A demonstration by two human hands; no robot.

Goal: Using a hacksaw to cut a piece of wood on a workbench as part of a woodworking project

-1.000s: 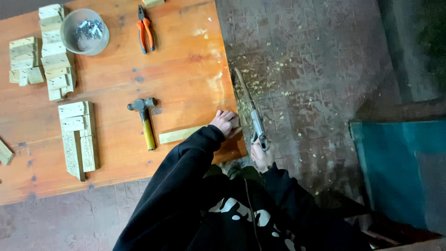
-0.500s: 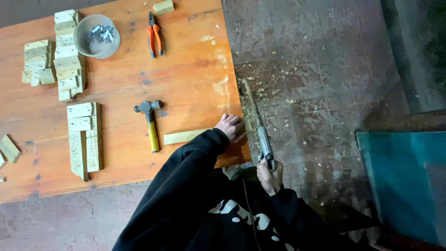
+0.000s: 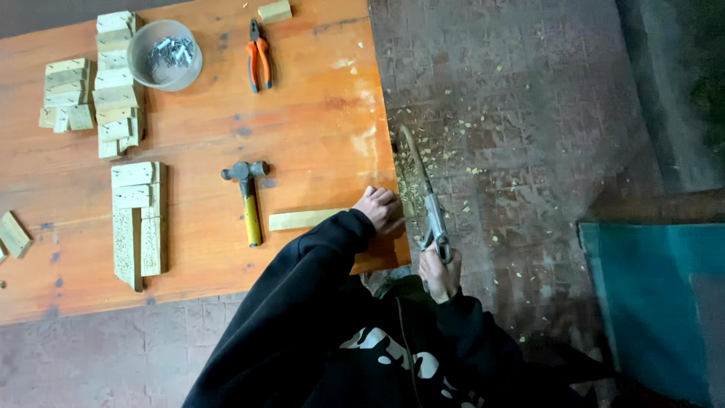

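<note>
My left hand (image 3: 379, 209) presses down on a pale wooden strip (image 3: 302, 219) that lies on the orange wooden table (image 3: 302, 121), near its right edge. My right hand (image 3: 439, 270) grips the handle of a hand saw (image 3: 423, 193), whose blade runs along the table's right edge beside the strip's end. Both arms are in black sleeves. The strip's right end is hidden under my left hand.
A hammer (image 3: 245, 196) lies left of the strip. Orange-handled pliers (image 3: 258, 62), a grey bowl of nails (image 3: 165, 54) and stacks of small wood blocks (image 3: 113, 83) sit farther along the table. Sawdust covers the brick floor (image 3: 513, 136). A teal panel (image 3: 657, 302) stands at right.
The saw and my right hand have shifted slightly along the table edge toward me. My left hand stays on the strip. The view has shifted a little.
</note>
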